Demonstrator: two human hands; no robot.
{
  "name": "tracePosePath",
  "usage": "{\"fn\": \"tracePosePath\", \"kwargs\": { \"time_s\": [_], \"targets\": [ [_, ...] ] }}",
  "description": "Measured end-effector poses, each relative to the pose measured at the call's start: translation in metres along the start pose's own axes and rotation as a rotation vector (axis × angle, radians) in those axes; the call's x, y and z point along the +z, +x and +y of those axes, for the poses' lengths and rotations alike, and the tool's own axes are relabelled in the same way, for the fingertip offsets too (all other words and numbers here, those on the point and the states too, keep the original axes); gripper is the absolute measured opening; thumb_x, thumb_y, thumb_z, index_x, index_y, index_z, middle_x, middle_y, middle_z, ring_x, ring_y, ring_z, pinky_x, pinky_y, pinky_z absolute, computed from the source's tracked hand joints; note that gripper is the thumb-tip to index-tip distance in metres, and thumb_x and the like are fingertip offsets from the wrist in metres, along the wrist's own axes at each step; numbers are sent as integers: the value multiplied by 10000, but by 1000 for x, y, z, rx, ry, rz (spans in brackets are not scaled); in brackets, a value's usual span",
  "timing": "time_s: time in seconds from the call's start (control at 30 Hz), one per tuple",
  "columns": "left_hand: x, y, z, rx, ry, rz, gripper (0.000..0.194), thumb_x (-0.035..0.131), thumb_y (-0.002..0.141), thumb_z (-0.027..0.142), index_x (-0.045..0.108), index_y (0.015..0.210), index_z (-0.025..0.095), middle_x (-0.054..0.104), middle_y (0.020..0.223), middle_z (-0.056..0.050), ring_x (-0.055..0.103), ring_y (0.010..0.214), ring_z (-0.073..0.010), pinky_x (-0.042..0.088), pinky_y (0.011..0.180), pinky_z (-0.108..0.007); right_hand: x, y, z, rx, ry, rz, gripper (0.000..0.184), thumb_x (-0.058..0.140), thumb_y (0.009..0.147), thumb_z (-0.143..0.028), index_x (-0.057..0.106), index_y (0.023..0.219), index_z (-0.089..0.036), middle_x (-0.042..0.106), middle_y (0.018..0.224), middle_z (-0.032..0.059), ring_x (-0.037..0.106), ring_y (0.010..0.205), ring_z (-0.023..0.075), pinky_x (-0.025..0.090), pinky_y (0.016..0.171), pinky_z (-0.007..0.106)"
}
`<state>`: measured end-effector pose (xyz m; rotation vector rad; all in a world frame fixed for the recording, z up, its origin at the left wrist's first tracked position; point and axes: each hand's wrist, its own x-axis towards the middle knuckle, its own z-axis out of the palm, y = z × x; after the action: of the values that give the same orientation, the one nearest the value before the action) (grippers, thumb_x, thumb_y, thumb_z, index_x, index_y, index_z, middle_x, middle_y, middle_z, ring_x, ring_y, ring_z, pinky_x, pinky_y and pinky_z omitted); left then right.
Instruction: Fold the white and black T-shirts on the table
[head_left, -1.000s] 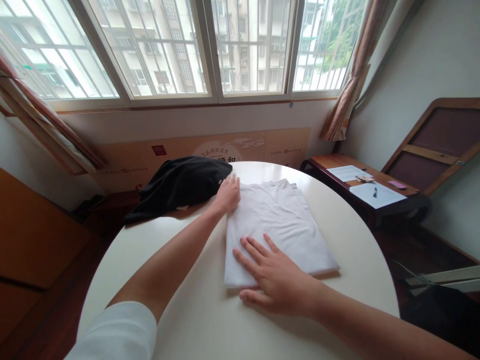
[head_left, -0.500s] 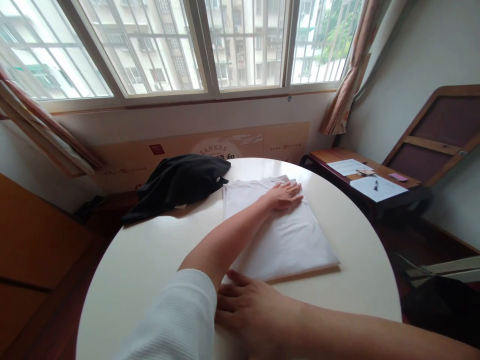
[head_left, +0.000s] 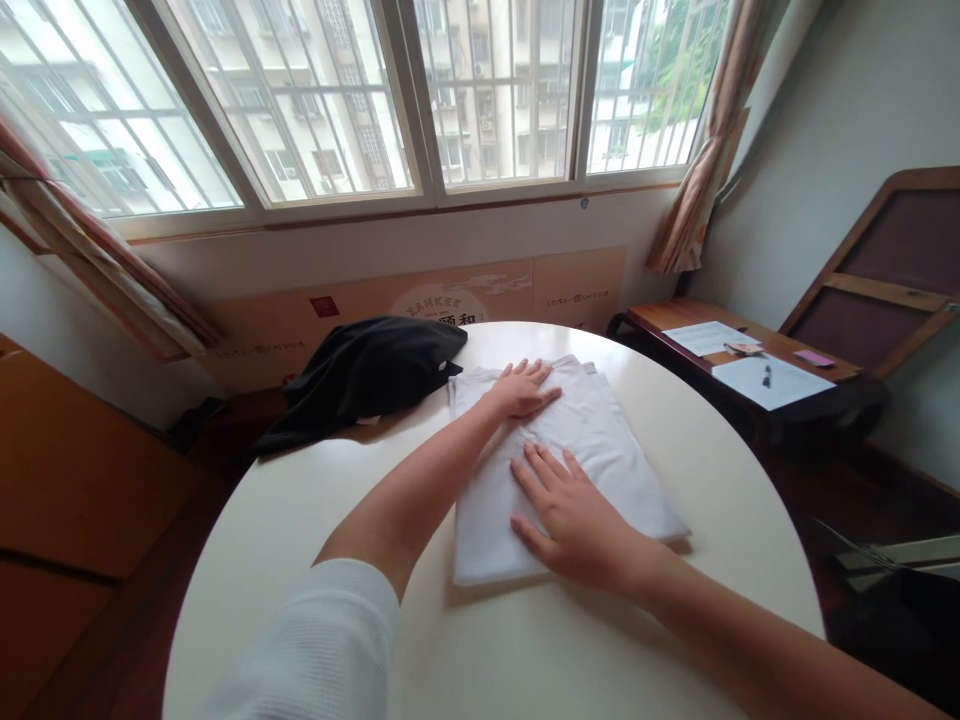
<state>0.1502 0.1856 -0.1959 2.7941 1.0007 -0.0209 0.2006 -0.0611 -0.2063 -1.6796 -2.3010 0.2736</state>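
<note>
A folded white garment, perhaps a shirt, lies flat on the round white table, with light wrinkles across its top. My left hand rests on its far part, fingers spread and palm down. Nearer to me, my right hand lies flat on the lower middle of the cloth, its fingers apart. Neither hand grips anything. Left of the garment, a black cloth item sits heaped at the table's far left edge and hangs partly over it.
A low wooden table at the right holds paper sheets, a pen and a pink item. A brown cardboard panel leans on the wall under the barred windows. An orange-brown cabinet stands at the left.
My right hand has come up from the table's near side onto the garment. My left hand has slid left over the cloth's far part. The view has shifted slightly.
</note>
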Motion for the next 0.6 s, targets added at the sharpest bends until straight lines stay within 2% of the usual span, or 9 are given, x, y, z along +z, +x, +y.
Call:
{"fn": "tracePosePath", "kwargs": {
  "time_s": [0.1,0.17,0.23,0.27,0.33,0.43,0.5,0.6],
  "targets": [
    [-6,7,-1,-121,-6,174,708,350,1094,496,268,1700,138,190,1786,-138,150,1657,-326,100,1335,-504,0,-4,-11,13,-5,-56,744,422,1094,-488,314,1676,-37,194,1748,259,145,1641,405,94,1273,731],
    [-11,6,-1,-169,-9,335,626,346,1097,335,307,1671,86,259,1763,-179,239,1637,-295,146,1332,-455,-4,-7,-15,11,-4,-69,751,431,1093,-509,311,1680,-55,193,1751,250,147,1642,399,98,1268,739],
    [-15,-5,0,-175,-29,428,581,311,1097,266,354,1638,58,317,1736,-207,320,1608,-280,210,1316,-425,-9,-8,-14,8,3,-65,733,443,1092,-513,336,1676,-83,229,1748,228,183,1638,381,138,1276,714],
    [-14,-15,2,-171,-42,434,577,297,1101,269,360,1632,52,320,1734,-212,326,1605,-281,229,1310,-422,-11,-8,-12,11,6,-57,704,445,1093,-501,366,1667,-101,266,1742,211,220,1631,369,170,1281,692],
    [-9,-41,9,-185,-73,377,615,288,1109,323,324,1644,23,278,1744,-228,274,1626,-304,227,1313,-436,-15,-6,-3,32,-4,-32,635,444,1090,-454,440,1635,-126,362,1714,180,311,1603,346,242,1281,638],
    [9,-93,26,-212,-129,183,761,294,1100,470,235,1666,-35,201,1751,-258,174,1647,-346,198,1326,-461,-17,-1,17,129,-60,8,609,444,1075,-415,486,1609,-125,428,1686,158,375,1576,314,299,1276,559],
    [21,-130,37,-189,-134,115,816,296,1084,544,225,1681,-7,186,1756,-238,152,1650,-337,177,1334,-471,-16,3,32,220,-106,11,652,416,1081,-455,441,1637,-116,386,1711,141,331,1598,296,266,1294,538],
    [30,-179,46,-194,-105,129,816,317,1062,578,252,1695,68,192,1763,-192,131,1655,-318,151,1342,-500,-13,7,52,350,-162,-19,723,338,1092,-518,337,1684,-103,286,1755,111,237,1635,269,190,1322,517]
  ]
}}
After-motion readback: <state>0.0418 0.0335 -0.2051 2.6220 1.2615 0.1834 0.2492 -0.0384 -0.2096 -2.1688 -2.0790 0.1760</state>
